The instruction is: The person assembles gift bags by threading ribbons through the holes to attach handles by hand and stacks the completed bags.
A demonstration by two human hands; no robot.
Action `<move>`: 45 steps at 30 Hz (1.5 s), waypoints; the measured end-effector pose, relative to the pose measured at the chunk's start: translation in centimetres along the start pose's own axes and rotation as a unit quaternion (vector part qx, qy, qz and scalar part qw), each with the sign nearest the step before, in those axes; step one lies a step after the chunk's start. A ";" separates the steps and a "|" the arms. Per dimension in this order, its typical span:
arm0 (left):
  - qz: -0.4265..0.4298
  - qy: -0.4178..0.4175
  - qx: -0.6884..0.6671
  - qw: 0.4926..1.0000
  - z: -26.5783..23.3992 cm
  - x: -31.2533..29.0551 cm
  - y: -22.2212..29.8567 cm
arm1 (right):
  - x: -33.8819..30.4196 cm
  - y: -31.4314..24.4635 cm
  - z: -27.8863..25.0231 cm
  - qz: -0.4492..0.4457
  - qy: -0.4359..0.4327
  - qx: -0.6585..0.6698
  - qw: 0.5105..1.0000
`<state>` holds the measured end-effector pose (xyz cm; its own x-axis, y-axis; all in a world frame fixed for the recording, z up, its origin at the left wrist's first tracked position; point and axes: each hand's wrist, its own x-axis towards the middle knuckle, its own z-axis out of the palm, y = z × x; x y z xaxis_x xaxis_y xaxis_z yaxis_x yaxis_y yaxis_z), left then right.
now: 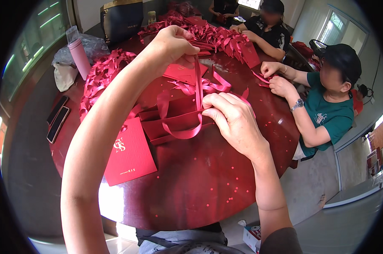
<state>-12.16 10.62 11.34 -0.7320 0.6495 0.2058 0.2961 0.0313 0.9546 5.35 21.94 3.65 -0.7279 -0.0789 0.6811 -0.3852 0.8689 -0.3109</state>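
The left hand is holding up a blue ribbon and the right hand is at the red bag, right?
The ribbon is pinkish red, not blue, as the head view shows. The left hand is holding it up; the right hand is at the red bag.

- A pink bottle (79,58) stands beside a white cloth pouch (65,78) and crumpled clear plastic (96,45).
- Two phones (58,124) lie side by side at left.
- A dark bag (123,22) stands toward the back.

On the open bag's (157,128) near side, the table (187,186) leaves a passage; a flat bag (134,156) and ribbon heap (99,84) obstruct its left, stacked bags (183,75) its far side, the right hand (234,120) its right.
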 end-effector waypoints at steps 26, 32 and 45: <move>-0.062 -0.048 0.095 0.992 -3.1 -11.1 -3.3 | -0.1 -0.1 0.8 0.071 0.014 0.059 0.996; 0.061 0.034 0.032 0.997 -1.9 -11.3 -5.4 | 0.2 -0.3 1.2 -0.010 0.105 0.018 0.994; 0.143 0.116 0.003 0.983 0.9 -11.6 -6.4 | 0.6 -0.9 1.1 -0.003 0.217 -0.025 0.976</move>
<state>-5.04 3.62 2.61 -0.7382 0.4423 0.5094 0.5134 -0.1215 0.8495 4.64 20.55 3.55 -0.4136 0.1205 0.9024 -0.3525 0.8927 -0.2808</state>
